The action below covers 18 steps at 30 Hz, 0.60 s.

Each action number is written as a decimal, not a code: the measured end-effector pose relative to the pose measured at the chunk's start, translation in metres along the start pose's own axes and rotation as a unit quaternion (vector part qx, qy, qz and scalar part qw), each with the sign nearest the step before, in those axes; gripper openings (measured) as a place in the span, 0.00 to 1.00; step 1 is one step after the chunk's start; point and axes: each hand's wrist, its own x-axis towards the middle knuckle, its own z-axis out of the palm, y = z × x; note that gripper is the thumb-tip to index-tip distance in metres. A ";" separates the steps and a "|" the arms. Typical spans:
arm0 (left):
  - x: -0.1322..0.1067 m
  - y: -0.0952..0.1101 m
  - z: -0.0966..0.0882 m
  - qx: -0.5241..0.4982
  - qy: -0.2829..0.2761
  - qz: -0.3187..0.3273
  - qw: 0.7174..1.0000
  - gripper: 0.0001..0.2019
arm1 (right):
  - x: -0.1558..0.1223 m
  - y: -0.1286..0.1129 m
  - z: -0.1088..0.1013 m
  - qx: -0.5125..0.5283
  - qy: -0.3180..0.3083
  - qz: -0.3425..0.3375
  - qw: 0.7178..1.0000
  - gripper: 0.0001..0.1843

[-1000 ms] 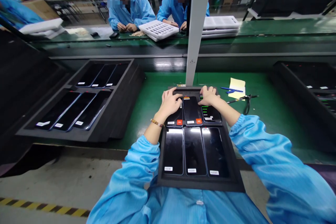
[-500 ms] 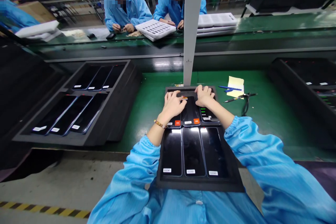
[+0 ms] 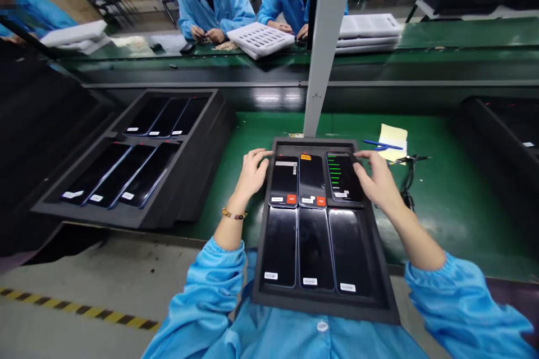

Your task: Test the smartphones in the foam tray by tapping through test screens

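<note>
Before me lies a black foam tray (image 3: pixel 326 304) holding several phones in two rows. In its far row, the left phone (image 3: pixel 283 184) and middle phone (image 3: pixel 311 179) bear red stickers, while the right phone (image 3: pixel 347 175) shows green bars on its screen. The near row has dark-screened phones (image 3: pixel 314 247) with white labels. My left hand (image 3: pixel 251 174) is at the tray's far left edge, fingers stretched to the rim. At the far right edge is my right hand (image 3: pixel 377 179), thumb and forefinger apart beside the rim. Neither hand holds a phone.
A stack of foam trays (image 3: pixel 210 140) with phones stands to the left, another stack (image 3: pixel 501 162) to the right. Blue pens (image 3: pixel 382 145) lie on yellow paper (image 3: pixel 396 136) near a black cable (image 3: pixel 407 182). A grey post (image 3: pixel 320 67) rises behind the tray. Co-workers (image 3: pixel 217 0) sit across.
Both hands have moved off the far-row phones and apart, to opposite edges of the tray. The far-row phones are uncovered now. The view has shifted slightly.
</note>
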 end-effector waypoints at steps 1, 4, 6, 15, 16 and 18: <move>-0.004 -0.002 -0.001 -0.001 -0.005 0.004 1.000 0.19 | -0.009 0.007 0.002 0.021 0.015 0.006 1.000 0.20; -0.003 0.003 0.003 0.004 -0.022 0.019 1.000 0.18 | -0.029 0.022 0.017 0.073 0.045 0.034 0.996 0.24; 0.007 0.010 0.009 0.036 -0.037 0.033 0.998 0.18 | -0.034 0.026 0.026 0.095 0.060 0.049 0.992 0.25; 0.043 0.022 0.020 0.112 -0.046 0.045 0.992 0.22 | -0.037 0.018 0.027 0.110 0.088 0.063 0.988 0.25; 0.044 0.022 0.020 0.110 -0.040 0.041 0.992 0.22 | -0.037 0.017 0.027 0.110 0.089 0.064 0.988 0.25; 0.047 0.026 0.022 0.103 -0.051 0.057 0.992 0.22 | -0.037 0.017 0.026 0.108 0.089 0.065 0.988 0.24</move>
